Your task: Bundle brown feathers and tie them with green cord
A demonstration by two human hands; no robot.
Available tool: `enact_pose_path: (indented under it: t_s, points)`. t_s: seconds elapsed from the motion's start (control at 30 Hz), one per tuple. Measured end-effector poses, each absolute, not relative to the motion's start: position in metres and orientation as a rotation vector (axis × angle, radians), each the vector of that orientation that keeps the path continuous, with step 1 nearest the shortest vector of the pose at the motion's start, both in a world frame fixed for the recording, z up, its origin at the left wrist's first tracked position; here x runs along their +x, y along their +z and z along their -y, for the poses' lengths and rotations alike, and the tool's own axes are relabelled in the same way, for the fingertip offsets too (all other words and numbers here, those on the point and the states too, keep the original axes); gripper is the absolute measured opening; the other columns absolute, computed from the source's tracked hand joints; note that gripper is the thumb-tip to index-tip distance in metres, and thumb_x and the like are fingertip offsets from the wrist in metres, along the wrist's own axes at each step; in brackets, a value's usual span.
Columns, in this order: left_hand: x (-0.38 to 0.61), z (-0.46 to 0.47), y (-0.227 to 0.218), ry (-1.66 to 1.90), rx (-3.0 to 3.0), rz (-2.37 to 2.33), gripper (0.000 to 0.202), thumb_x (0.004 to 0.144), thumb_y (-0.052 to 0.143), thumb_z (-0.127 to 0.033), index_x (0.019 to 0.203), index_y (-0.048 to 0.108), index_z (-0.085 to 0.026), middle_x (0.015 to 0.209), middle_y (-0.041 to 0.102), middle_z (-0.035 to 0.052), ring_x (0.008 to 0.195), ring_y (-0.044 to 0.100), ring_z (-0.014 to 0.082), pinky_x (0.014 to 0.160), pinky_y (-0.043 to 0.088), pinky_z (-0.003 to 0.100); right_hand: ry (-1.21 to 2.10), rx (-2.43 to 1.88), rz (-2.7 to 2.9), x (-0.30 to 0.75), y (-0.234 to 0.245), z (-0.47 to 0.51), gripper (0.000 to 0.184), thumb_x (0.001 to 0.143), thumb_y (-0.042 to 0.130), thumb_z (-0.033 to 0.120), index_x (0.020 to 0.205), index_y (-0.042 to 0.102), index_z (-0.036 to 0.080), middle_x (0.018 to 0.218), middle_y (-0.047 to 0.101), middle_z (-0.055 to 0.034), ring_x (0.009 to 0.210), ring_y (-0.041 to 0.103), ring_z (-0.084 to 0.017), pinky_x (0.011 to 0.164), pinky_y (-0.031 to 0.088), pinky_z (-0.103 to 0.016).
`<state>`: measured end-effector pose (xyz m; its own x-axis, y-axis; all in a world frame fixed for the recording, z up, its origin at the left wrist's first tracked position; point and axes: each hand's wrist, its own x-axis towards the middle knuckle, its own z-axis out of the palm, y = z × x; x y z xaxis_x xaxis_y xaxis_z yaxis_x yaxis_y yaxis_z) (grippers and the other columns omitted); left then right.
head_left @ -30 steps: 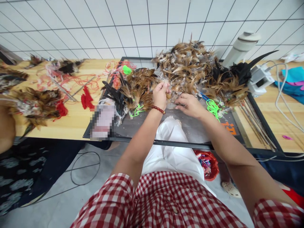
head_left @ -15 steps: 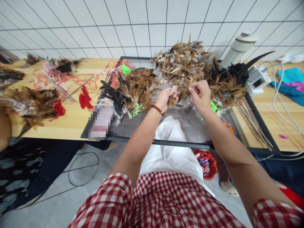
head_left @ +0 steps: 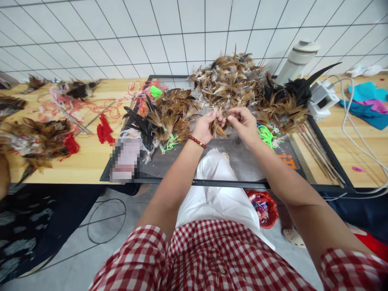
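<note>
My left hand (head_left: 206,128), with a beaded bracelet on its wrist, is closed on a small bunch of brown feathers (head_left: 217,130) that hang below the fingers. Close on its right, the fingers of my right hand (head_left: 243,124) are pinched together near the top of that bunch; what they hold is too small to make out. Behind both hands rises a big heap of brown feathers (head_left: 232,81). Feather bundles (head_left: 171,115) with bright green ties lie to the left. More brown feathers (head_left: 281,113) and a tangle of green strings (head_left: 266,135) are at the right.
A black-framed board (head_left: 188,171) lies under the work. Thin sticks (head_left: 323,153), a white charger (head_left: 323,99) with cables and a pale flask (head_left: 297,60) stand or lie at the right. Red string (head_left: 104,129) and another feather pile (head_left: 45,137) are at the left, beside a person's arm.
My right hand has moved left and down, closer to my left hand. The feather bunch in my left hand shows more clearly. The view has shifted slightly.
</note>
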<state>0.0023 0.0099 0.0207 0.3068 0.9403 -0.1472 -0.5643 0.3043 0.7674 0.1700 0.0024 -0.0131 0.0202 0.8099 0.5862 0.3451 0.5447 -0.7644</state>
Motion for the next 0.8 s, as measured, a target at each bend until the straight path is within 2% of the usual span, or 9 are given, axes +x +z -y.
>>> enact_pose_path:
  t_s: [0.13, 0.27, 0.37, 0.47, 0.57, 0.7, 0.8]
  points:
    - [0.007, -0.005, 0.018, 1.063, 0.865, -0.684, 0.028, 0.093, 0.067, -0.022, 0.068, 0.057, -0.015, 0.064, 0.06, -0.0009, 0.063, 0.064, 0.0087, 0.069, 0.053, 0.021, 0.771, -0.972, 1.411, 0.168, -0.015, -0.006, 0.045, 0.08, 0.077, 0.065, 0.103, 0.075, 0.026, 0.093, 0.073, -0.0012, 0.082, 0.067, -0.017, 0.082, 0.059, -0.035]
    - [0.012, -0.002, 0.014, 1.011, 0.961, -0.676, 0.029, 0.09, 0.073, -0.024, 0.066, 0.06, -0.014, 0.062, 0.061, -0.0009, 0.06, 0.061, 0.0079, 0.065, 0.05, 0.019, 0.876, -0.927, 1.35, 0.166, -0.007, -0.001, 0.045, 0.073, 0.083, 0.065, 0.094, 0.076, 0.025, 0.081, 0.072, 0.0004, 0.074, 0.066, -0.015, 0.075, 0.059, -0.032]
    - [0.015, -0.003, 0.01, 1.036, 0.93, -0.723, 0.027, 0.089, 0.073, -0.025, 0.068, 0.061, -0.015, 0.064, 0.064, -0.0008, 0.062, 0.063, 0.0087, 0.067, 0.051, 0.021, 0.87, -0.924, 1.342, 0.17, 0.0, -0.001, 0.045, 0.069, 0.085, 0.066, 0.081, 0.075, 0.024, 0.076, 0.071, 0.0003, 0.071, 0.065, -0.015, 0.071, 0.059, -0.032]
    - [0.017, -0.007, 0.005, 1.145, 0.843, -0.809, 0.024, 0.09, 0.071, -0.024, 0.071, 0.061, -0.015, 0.071, 0.069, -0.0006, 0.064, 0.065, 0.0094, 0.071, 0.053, 0.023, 0.849, -0.889, 1.388, 0.176, 0.004, -0.003, 0.046, 0.065, 0.087, 0.066, 0.073, 0.074, 0.024, 0.074, 0.07, 0.0004, 0.073, 0.066, -0.016, 0.075, 0.059, -0.033]
    - [0.018, -0.008, 0.002, 1.161, 0.848, -0.848, 0.02, 0.091, 0.069, -0.024, 0.074, 0.064, -0.015, 0.069, 0.069, -0.0008, 0.062, 0.064, 0.0092, 0.069, 0.053, 0.023, 0.849, -0.856, 1.473, 0.176, 0.005, -0.002, 0.043, 0.067, 0.087, 0.064, 0.072, 0.076, 0.024, 0.075, 0.069, -0.0004, 0.075, 0.066, -0.016, 0.076, 0.059, -0.033]
    - [0.02, 0.0, 0.008, 1.037, 0.928, -0.834, 0.022, 0.089, 0.074, -0.027, 0.073, 0.063, -0.015, 0.061, 0.065, -0.0015, 0.055, 0.061, 0.008, 0.06, 0.05, 0.02, 0.821, -0.895, 1.479, 0.172, 0.0, 0.001, 0.041, 0.075, 0.081, 0.066, 0.079, 0.079, 0.025, 0.078, 0.065, -0.001, 0.063, 0.063, -0.015, 0.066, 0.058, -0.037]
    - [0.022, 0.006, 0.013, 1.006, 0.981, -0.823, 0.027, 0.089, 0.074, -0.025, 0.068, 0.06, -0.014, 0.057, 0.061, -0.0023, 0.051, 0.055, 0.0055, 0.056, 0.046, 0.018, 0.672, -0.954, 1.522, 0.173, -0.006, -0.002, 0.039, 0.078, 0.078, 0.065, 0.082, 0.079, 0.027, 0.081, 0.065, -0.0022, 0.072, 0.066, -0.018, 0.074, 0.058, -0.041]
